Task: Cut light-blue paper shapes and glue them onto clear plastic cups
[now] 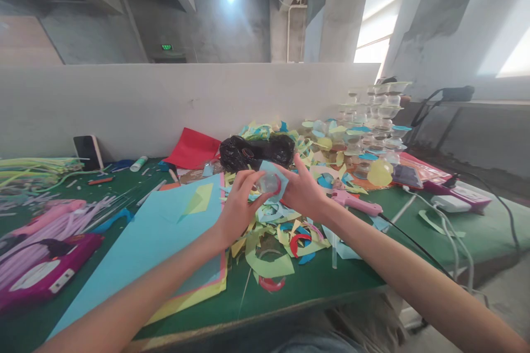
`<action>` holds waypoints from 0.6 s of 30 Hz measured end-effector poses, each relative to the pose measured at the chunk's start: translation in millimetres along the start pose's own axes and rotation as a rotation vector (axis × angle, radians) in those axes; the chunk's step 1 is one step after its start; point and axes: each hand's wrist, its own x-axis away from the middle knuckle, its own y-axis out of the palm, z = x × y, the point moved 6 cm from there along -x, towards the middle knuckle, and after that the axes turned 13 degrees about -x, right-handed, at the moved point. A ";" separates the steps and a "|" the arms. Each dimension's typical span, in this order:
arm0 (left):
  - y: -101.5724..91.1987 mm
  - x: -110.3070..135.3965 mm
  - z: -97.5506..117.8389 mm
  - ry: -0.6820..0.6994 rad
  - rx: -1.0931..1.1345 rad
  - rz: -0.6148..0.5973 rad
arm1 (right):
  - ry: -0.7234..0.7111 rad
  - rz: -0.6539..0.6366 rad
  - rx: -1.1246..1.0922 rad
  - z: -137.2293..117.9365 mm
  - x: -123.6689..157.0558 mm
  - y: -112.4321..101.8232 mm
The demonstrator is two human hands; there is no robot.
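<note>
My left hand point(238, 204) and my right hand point(302, 190) meet over the green table point(314, 287), both closed on a small clear round cup point(268, 182) with a light blue paper piece point(274, 172) against it. Under the hands lies a heap of cut paper scraps point(277, 237) in yellow, blue and red. A large light blue paper sheet point(144, 242) lies to the left of my left forearm.
A pink glue gun point(356, 204) with a black cord lies right of my hands. Stacked clear cups point(372, 121) stand at the back right, a black bag point(256, 151) behind the hands, red paper point(192, 149) and a phone point(88, 151) against the wall. Pink stapler point(45, 270) at left.
</note>
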 end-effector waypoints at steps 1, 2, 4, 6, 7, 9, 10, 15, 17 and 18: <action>-0.3 0.0 1.0 0.006 0.010 -0.010 | -0.005 0.048 -0.015 -1.5 1.0 -0.2; -0.6 0.1 2.2 0.016 0.015 -0.018 | -0.005 0.103 -0.044 -2.3 1.7 -0.9; -1.3 0.3 4.5 0.044 0.008 -0.024 | 0.010 0.201 -0.116 -2.2 2.8 -2.1; -2.5 0.2 5.4 0.064 -0.015 -0.010 | 0.018 0.247 -0.157 -2.3 3.1 -1.7; -3.1 0.1 5.6 0.074 -0.024 0.000 | 0.019 0.251 -0.168 -2.7 3.1 -1.0; -3.5 -0.1 6.5 0.103 -0.039 0.011 | 0.029 0.251 -0.188 -3.2 3.1 0.2; -3.4 -0.1 7.1 0.120 -0.046 0.013 | 0.038 0.252 -0.198 -3.2 3.3 0.4; -3.3 1.2 9.9 0.184 -0.083 0.018 | 0.030 0.258 -0.203 -5.7 3.1 -1.7; -2.7 2.1 11.7 0.210 -0.096 0.011 | 0.034 0.261 -0.182 -5.9 3.0 -2.1; -2.3 2.5 12.7 0.224 -0.103 0.008 | 0.050 0.260 -0.174 -5.1 3.0 -1.7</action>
